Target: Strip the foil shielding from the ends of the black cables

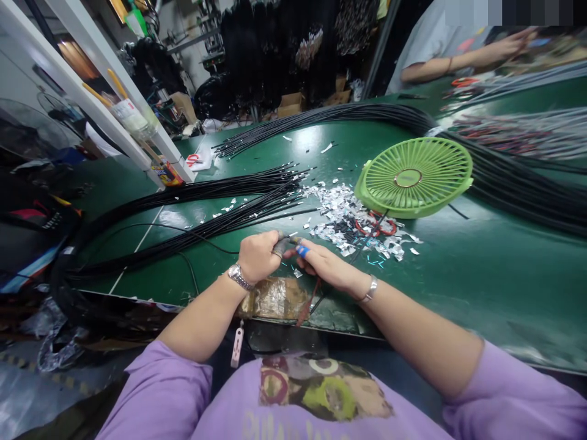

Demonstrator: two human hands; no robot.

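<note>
Near the front edge of the green table my left hand, with a metal watch at the wrist, is closed around a thin black cable. The cable's pale-tipped end shows just above the fingers. Close beside it is my right hand, blue tape around a finger, its fingers pinched together; what they hold is hidden. Below this hand hangs a reddish strip that I cannot identify. Beneath both hands lies a taped brown cardboard piece.
Beyond my hands is a pile of silvery foil scraps and a green fan. Bundles of black cables lie left, others curve behind. A co-worker's arm shows at the far right. A white post stands left.
</note>
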